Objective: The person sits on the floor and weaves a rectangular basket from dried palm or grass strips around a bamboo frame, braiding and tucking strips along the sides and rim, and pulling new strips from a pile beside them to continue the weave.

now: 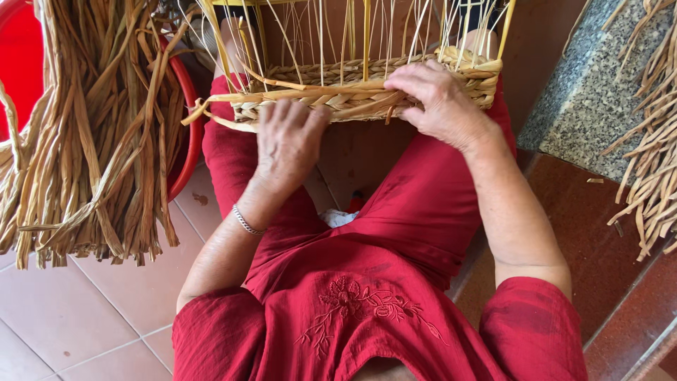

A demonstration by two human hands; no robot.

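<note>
We're seated, red dress, half-woven basket (367, 88) resting across our knees, top centre of view. Its woven band runs left-right w/ thin upright stakes (321, 35) rising from it, plus yellow frame rods (366, 35).

Left hand (288, 141): palm down, fingers curled over the band's lower left edge, pressed against the weave. Can't tell if it pinches a strand, fingertips tucked under. Silver bracelet (245, 222) on that wrist.

Right hand (441, 102): on the band's right half, fingers together and bent, pressing down on the plaited strands near the right corner. Thumb side hidden, so grip on a single strand unclear.

A loose flat strand (211, 99) sticks out from the band's left end, just beside left hand.

Left of us: big bundle of dried reed strips (92, 134) draped over a red tub (190, 134), hanging to the tiled floor (77, 310). Right: more dried strips (652, 155) by a granite step (599, 92), well apart from both hands.
</note>
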